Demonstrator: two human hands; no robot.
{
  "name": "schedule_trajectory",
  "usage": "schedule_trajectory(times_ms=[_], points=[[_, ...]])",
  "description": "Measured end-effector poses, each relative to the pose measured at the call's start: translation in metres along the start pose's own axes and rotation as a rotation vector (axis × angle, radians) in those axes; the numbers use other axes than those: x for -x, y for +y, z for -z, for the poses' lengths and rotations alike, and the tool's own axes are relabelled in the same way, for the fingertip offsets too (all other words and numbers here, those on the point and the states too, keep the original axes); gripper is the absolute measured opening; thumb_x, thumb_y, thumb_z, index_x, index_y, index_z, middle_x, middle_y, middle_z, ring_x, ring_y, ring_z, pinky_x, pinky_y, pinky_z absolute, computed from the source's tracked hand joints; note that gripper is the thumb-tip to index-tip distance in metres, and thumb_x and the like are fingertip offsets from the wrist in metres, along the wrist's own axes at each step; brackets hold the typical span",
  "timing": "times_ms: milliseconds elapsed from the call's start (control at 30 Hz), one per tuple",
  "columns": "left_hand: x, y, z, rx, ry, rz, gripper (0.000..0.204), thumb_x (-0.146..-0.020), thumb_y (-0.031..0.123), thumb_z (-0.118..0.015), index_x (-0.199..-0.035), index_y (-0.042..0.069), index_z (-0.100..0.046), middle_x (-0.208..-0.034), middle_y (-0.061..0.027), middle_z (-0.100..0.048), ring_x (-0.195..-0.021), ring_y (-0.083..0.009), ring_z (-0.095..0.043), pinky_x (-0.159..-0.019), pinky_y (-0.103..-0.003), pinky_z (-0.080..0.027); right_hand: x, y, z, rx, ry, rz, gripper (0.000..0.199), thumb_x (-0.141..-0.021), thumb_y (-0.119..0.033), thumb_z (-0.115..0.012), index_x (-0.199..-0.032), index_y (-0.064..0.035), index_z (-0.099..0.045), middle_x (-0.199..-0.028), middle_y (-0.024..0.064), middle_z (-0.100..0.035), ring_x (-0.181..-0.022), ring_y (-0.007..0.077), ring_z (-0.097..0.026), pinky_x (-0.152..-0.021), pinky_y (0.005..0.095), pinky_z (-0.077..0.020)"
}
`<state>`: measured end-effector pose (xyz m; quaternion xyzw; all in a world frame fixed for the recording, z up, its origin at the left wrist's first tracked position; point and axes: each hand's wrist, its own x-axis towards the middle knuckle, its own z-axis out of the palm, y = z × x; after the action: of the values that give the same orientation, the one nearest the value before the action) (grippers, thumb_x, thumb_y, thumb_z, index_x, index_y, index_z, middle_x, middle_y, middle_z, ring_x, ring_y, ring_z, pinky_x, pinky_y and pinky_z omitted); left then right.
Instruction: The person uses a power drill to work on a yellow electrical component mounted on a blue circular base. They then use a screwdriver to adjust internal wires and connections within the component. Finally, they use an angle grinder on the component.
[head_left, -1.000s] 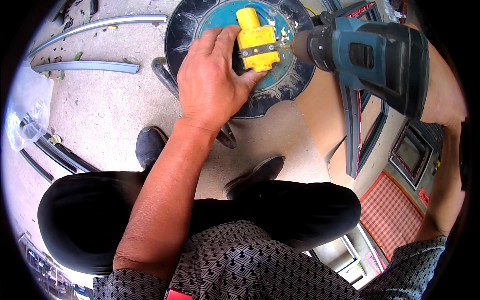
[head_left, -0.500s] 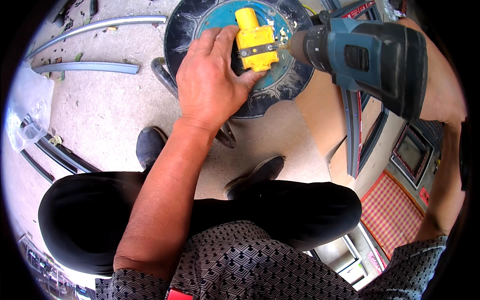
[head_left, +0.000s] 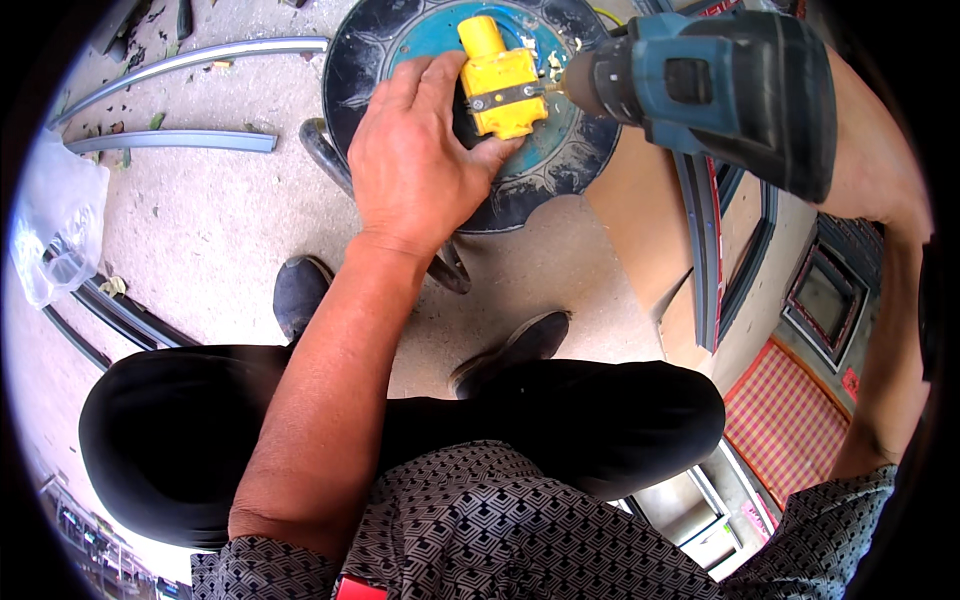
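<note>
The left hand [head_left: 415,165] lies flat and spread over the yellow block [head_left: 502,82], fingers wrapped on its near side and thumb tucked under its lower edge, pressing it down so it cannot spin or slide. The block sits near the middle of a round dark tabletop [head_left: 365,60] with a teal centre, which gives it a firm bed to be braced against. From the right comes the blue drill [head_left: 710,95], held level, its tip meeting the block's right side at a dark band across the yellow plastic. Pale shavings [head_left: 556,66] lie scattered right by that contact point. The right hand is behind the drill's body and cannot be seen, so its grip is hidden; only the right forearm [head_left: 890,300] shows, running down the frame's edge. The person stands close over the work, black shoes [head_left: 510,350] planted on the concrete floor [head_left: 190,220] just below the tabletop, keeping both arms above the block. Grey metal strips [head_left: 170,142] lie off to the left, well apart, with a clear plastic bag [head_left: 55,225] beside them.
</note>
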<state>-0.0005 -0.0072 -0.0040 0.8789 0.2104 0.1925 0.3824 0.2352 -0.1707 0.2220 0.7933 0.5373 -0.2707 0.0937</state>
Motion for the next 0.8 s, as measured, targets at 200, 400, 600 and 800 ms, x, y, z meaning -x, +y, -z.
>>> schedule_trajectory(times_ms=[200,400,600,800], points=[[-0.002,0.002,-0.004,0.014,0.006,-0.026,0.074,-0.067,0.03,-0.095,-0.13,0.006,-0.063,-0.123,-0.0111,-0.066,-0.112,-0.0321,-0.066,-0.095,-0.04,-0.055,0.015,-0.001,-0.002,0.056,0.071,-0.012,0.068,-0.079,-0.027,-0.089,-0.139,-0.0089,-0.063,-0.127,0.0134,-0.069,-0.117,0.0293,-0.068,-0.104,0.0428,-0.0523],[-0.004,0.0,-0.001,-0.03,0.01,-0.031,0.076,-0.065,0.031,-0.095,-0.129,0.005,-0.063,-0.122,-0.0133,-0.064,-0.111,-0.0343,-0.064,-0.094,-0.042,-0.054,0.033,-0.003,-0.021,0.13,0.202,0.022,0.067,-0.079,-0.027,-0.089,-0.138,-0.0089,-0.064,-0.127,0.0134,-0.07,-0.117,0.0295,-0.068,-0.104,0.0428,-0.0521],[-0.007,0.016,-0.016,-0.056,0.008,-0.039,0.086,-0.063,0.046,-0.096,-0.129,0.003,-0.061,-0.121,-0.0167,-0.062,-0.11,-0.036,-0.064,-0.092,-0.043,-0.055,0.104,-0.037,-0.043,-0.027,0.306,-0.047,0.061,-0.073,-0.01,-0.092,-0.13,-0.0085,-0.07,-0.125,0.0132,-0.072,-0.115,0.033,-0.07,-0.104,0.043,-0.0526],[-0.004,0.017,-0.014,-0.181,0.056,-0.014,0.084,-0.064,0.048,-0.095,-0.125,0.001,-0.061,-0.118,-0.0176,-0.062,-0.107,-0.0367,-0.065,-0.089,-0.044,-0.056,0.162,-0.053,-0.133,-0.407,0.407,-0.37,0.076,-0.063,-0.018,-0.092,-0.129,0.0019,-0.06,-0.112,0.0126,-0.069,-0.102,0.0244,-0.069,-0.094,0.0356,-0.0523]])
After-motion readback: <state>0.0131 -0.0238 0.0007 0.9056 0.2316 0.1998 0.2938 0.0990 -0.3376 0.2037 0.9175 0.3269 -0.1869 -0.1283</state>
